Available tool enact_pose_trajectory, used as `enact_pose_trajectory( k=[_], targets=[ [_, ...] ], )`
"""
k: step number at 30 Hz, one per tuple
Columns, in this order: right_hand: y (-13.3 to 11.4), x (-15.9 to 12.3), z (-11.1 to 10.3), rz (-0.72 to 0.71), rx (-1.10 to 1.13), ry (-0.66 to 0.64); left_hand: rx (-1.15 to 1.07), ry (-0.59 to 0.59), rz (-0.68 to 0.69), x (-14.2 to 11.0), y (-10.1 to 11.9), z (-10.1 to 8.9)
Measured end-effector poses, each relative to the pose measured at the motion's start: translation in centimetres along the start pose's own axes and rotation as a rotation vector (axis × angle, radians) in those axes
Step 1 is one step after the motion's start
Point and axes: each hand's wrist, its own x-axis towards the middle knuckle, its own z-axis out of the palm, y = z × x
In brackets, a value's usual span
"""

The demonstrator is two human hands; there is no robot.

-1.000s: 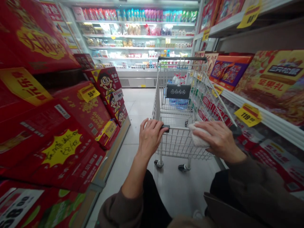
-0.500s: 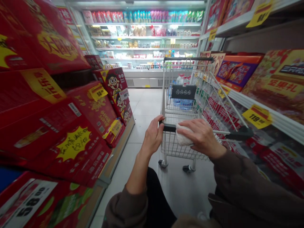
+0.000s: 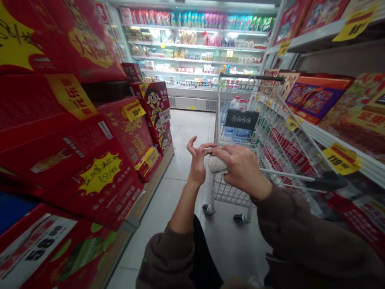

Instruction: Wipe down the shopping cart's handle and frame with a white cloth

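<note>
My right hand is closed around a bunched white cloth at the left end of the shopping cart's handle, whose bar is mostly covered by the hand. Close beside it is my left hand, off the bar, with one finger raised and others stretched toward the cloth. Whether those fingertips touch the cloth or the bar end, I cannot tell. The wire shopping cart stands in front of me, with a black label plate on it. Behind the plate are packs of bottled water.
Stacked red gift boxes with yellow price tags line the left. On the right, a shelf holds boxed goods, close to the cart. A lit refrigerated display stands at the far end. White tiled floor runs between.
My left hand has let go of the handle's left end and spread its fingers. My right hand has slid left with the cloth. The whole view has shifted slightly.
</note>
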Motion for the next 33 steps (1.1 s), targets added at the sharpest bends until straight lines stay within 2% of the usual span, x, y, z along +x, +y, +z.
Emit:
enact_pose_trajectory(
  k=[3, 6, 9, 13, 17, 19, 21, 24, 28, 30, 33],
  targets=[
    [0.3, 1.6, 0.6, 0.043, 0.042, -0.012, -0.122, 0.038, 0.009, 3.0, -0.3, 0.2],
    [0.9, 3.6, 1.7, 0.132, 0.069, 0.017, -0.258, -0.038, -0.036, 5.5, -0.3, 0.6],
    [1.9, 5.1, 2.6, 0.175, 0.124, 0.016, -0.339, -0.055, -0.121, 6.6, -0.3, 0.5],
    [2.2, 4.4, 1.7, -0.023, 0.172, -0.098, -0.365, -0.095, -0.200, 6.5, -1.1, -0.6],
    [1.5, 1.8, -0.6, -0.204, 0.014, -0.151, -0.347, -0.100, -0.141, 6.5, -2.1, -1.7],
    [1.4, 1.4, -1.3, -0.231, -0.029, -0.166, -0.360, -0.057, -0.117, 6.7, -2.4, -2.1],
    [1.6, 2.2, -1.2, -0.239, -0.030, -0.196, -0.376, -0.039, -0.138, 6.9, -2.7, -2.3],
    [2.5, 5.2, -0.1, -0.229, -0.019, -0.234, -0.371, -0.036, -0.209, 6.9, -3.0, -2.4],
    [4.0, 8.3, 1.3, -0.132, -0.077, -0.230, -0.333, 0.019, -0.247, 6.5, -3.1, -2.4],
    [4.2, 8.2, 1.0, -0.155, -0.043, -0.251, -0.317, 0.016, -0.250, 6.2, -2.9, -2.5],
    [3.9, 5.9, -0.3, -0.283, 0.023, -0.275, -0.277, -0.050, -0.215, 5.6, -2.2, -2.3]
  ],
)
